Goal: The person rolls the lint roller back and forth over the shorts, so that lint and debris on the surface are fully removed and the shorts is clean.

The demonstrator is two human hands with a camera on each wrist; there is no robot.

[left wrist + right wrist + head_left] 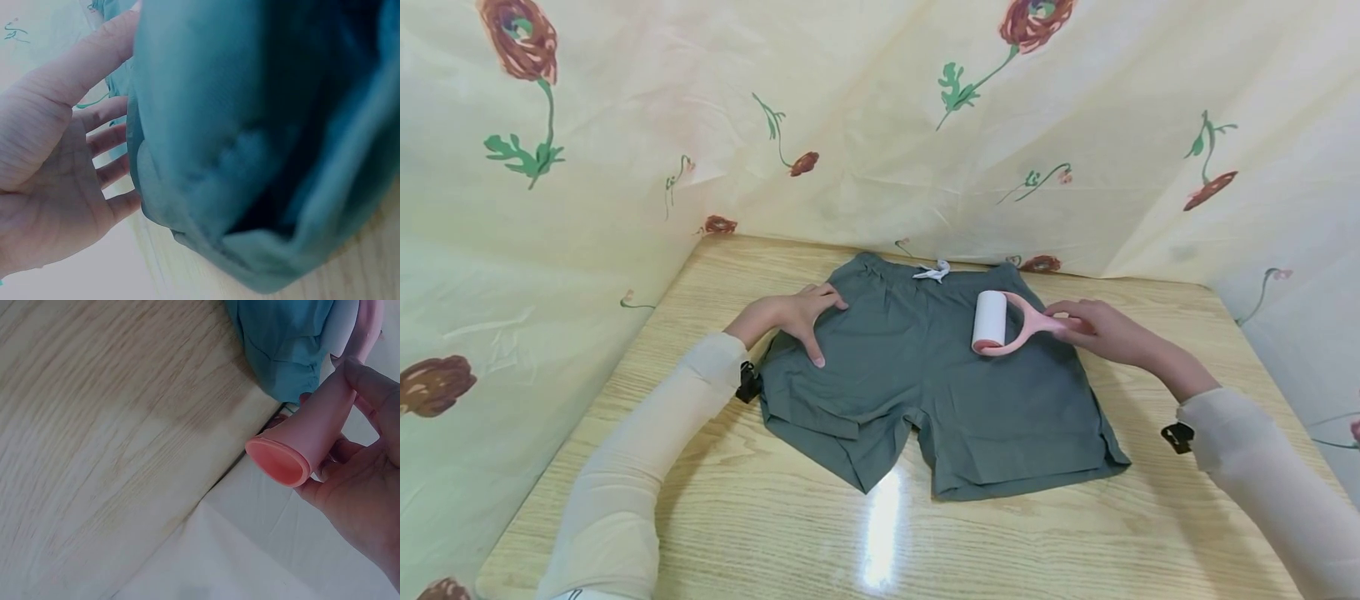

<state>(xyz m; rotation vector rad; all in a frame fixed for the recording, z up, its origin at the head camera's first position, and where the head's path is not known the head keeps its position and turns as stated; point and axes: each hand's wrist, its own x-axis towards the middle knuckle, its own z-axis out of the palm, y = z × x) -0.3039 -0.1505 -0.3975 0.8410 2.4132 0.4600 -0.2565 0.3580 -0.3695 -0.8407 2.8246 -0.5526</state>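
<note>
A pair of grey-green shorts (pixel 880 358) lies spread on the wooden table, its white drawstring (pixel 934 271) at the far waistband. My left hand (pixel 801 318) rests on the left side of the shorts, thumb and fingers spread; in the left wrist view the fingers pass behind the cloth's edge. My right hand (pixel 1101 329) grips the pink handle of a lint roller (pixel 990 321), whose white roll is over the right side of the shorts. In the right wrist view, the hollow handle end (pixel 281 462) points out of my hand (pixel 369 462).
The light wooden table (pixel 760 533) carries a bright glare near its front. Floral cloth (pixel 880 125) hangs along the back and both sides, meeting the table's far edge. The left leg opening of the shorts is partly folded.
</note>
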